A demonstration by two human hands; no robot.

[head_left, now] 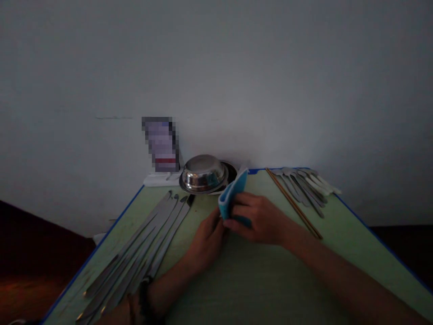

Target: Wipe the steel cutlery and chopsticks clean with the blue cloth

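A folded blue cloth with a pale edge is held above the middle of the green table. My right hand is closed on it, with the fingers bent around its right side. Just below and to the left, my left hand is closed, its fingertips partly hidden behind the cloth and my right hand. Whatever it pinches there is too covered to name. Behind the cloth rests an upturned shiny metal bowl, next to a darker round metal piece.
Several long metal utensils fan out on the left. At the right lie wooden chopsticks, several metal spoons or forks and white-handled pieces. A blurred-out phone-like screen leans at the wall.
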